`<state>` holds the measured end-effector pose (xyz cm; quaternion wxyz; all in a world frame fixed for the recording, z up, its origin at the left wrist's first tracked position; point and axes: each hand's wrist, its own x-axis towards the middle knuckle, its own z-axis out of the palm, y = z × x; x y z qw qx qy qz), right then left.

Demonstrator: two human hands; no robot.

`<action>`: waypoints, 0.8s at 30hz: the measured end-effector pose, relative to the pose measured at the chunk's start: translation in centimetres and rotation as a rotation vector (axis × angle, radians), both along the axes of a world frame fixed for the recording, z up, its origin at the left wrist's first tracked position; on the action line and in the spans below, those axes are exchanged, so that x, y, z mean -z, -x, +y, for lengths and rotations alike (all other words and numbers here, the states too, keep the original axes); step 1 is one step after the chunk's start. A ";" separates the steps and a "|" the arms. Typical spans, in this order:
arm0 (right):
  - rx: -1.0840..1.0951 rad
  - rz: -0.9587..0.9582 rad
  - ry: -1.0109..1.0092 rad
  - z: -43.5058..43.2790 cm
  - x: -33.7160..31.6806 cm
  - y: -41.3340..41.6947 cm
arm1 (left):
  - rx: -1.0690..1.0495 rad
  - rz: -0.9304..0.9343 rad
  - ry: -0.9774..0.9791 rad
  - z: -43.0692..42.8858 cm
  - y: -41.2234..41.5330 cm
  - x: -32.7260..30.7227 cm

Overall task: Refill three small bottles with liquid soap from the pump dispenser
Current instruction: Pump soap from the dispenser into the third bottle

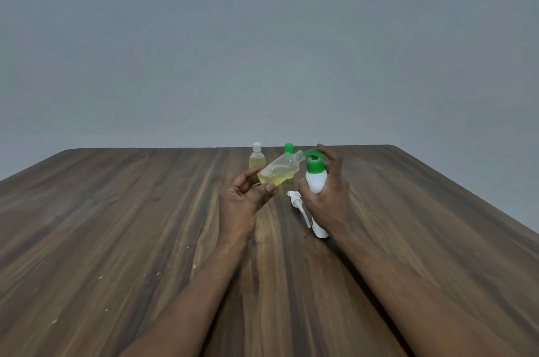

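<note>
- Soap dispenser, a white plastic bottle with a green pump head (315,178), stood gripped in our right hand (328,199) above the brown wooden desk (116,211), one fingertip on the pump.
- We tilted the clear small bottle of yellow soap (278,172) so its open neck met the green spout.
- Our left hand (245,199) fingers were curled closed around that bottle's base.
- Two capped small bottles (257,159) waited behind; a loose white pump (297,205) lay nearby.

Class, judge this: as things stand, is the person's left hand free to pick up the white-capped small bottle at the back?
Probably not: the left hand already holds a tilted clear uncapped bottle, though the white-capped small bottle stands unobstructed.
</note>
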<state>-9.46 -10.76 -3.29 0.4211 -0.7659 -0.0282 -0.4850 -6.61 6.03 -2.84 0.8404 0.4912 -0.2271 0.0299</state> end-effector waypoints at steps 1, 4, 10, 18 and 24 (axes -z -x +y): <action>0.002 0.002 0.005 0.0 0.0 0.0 | 0.006 -0.004 0.005 0.0 0.0 0.0; -0.025 0.016 0.036 0.0 -0.3 0.2 | 0.027 -0.005 0.043 -0.1 0.1 -0.1; -0.020 0.013 0.065 0.0 -0.3 0.4 | 0.035 -0.011 0.044 -0.1 -0.1 -0.1; 0.002 0.001 0.003 -0.1 0.1 -0.2 | 0.010 -0.009 0.000 -0.1 -0.3 0.3; -0.012 0.002 0.047 0.0 -0.2 0.0 | 0.015 0.011 0.036 -0.2 -0.3 0.3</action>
